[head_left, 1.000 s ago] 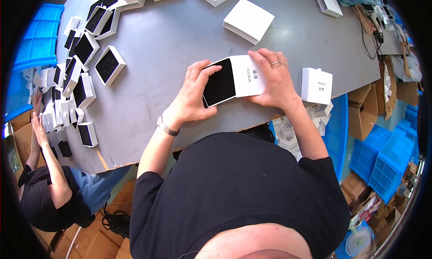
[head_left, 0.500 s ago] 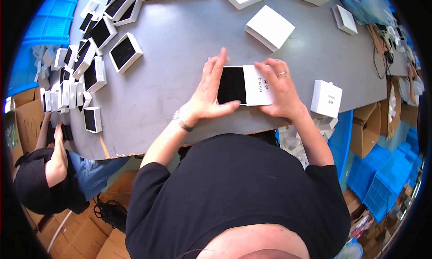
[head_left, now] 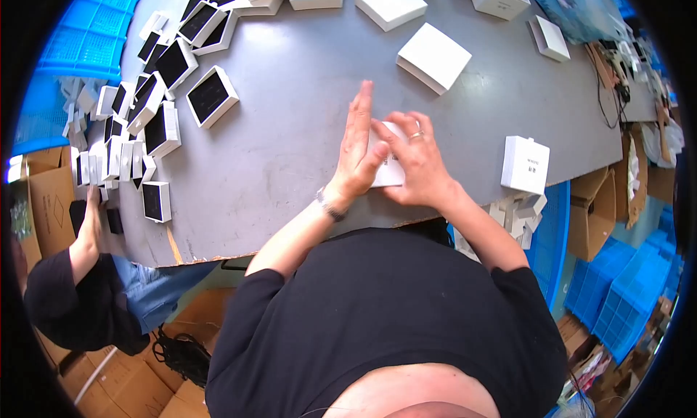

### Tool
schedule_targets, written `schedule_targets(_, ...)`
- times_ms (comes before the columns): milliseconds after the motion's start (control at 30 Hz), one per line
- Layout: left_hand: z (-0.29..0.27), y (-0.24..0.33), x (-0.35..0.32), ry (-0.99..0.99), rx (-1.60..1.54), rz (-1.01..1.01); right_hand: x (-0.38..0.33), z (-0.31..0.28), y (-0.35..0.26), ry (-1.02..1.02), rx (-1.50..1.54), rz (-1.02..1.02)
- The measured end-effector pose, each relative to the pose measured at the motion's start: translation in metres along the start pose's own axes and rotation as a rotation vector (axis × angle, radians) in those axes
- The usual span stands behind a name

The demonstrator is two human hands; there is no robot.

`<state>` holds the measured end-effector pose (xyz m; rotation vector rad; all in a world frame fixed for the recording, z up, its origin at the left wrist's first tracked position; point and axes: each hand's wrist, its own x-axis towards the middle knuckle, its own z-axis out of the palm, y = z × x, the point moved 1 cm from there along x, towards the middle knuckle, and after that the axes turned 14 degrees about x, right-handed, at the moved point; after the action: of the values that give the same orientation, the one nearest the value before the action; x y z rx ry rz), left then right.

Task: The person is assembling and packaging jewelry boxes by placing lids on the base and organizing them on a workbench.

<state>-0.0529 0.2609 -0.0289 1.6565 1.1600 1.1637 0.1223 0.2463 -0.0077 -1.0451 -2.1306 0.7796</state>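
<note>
A small white box (head_left: 390,172) lies before me at the near middle of the table, mostly hidden by my hands. My right hand (head_left: 422,160) grips it from the right, fingers bent over its top. Against its left side rests my left hand (head_left: 354,153), fingers stretched out straight and the thumb reaching over the box's top. No black inside shows on this box now. To the right of my hands stands a closed white box (head_left: 526,164) with a small tab. Beyond them sits a plain white box (head_left: 434,57).
Several open white boxes with black linings (head_left: 212,97) are heaped along the left. A co-worker's hand (head_left: 90,222) is beside that heap. More white boxes (head_left: 390,2) line the far side. At the right are a blue plastic bag (head_left: 581,11) and, below the table edge, blue crates (head_left: 628,302).
The black-lined part has gone into the white cover, so its black inside no longer shows. My right hand has moved left, closer to my left hand.
</note>
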Motion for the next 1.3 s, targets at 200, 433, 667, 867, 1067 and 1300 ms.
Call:
schedule_targets(200,-0.023,0.0,0.014,-0.144,0.4,0.006,-0.015,-0.025,0.005,-0.013,-0.203,0.095)
schedule_targets(433,-0.253,-0.059,0.034,0.116,1.508,-0.003,-0.107,-0.132,-0.017,0.041,-0.788,0.723)
schedule_targets(667,-0.171,-0.025,0.03,0.001,1.693,-0.233,0.029,-0.094,0.07,0.246,-0.388,0.172)
schedule_targets(867,-0.108,0.02,-0.018,-0.228,1.292,-0.386,0.086,-0.111,0.045,-0.241,-0.209,0.14)
schedule_targets(1067,-0.123,0.039,-0.003,-0.245,1.053,0.087,0.123,-0.128,0.041,-0.339,-0.104,0.705)
schedule_targets(1300,-0.115,0.022,0.003,-0.424,1.087,0.065,0.089,-0.077,0.062,-0.204,-0.54,0.311)
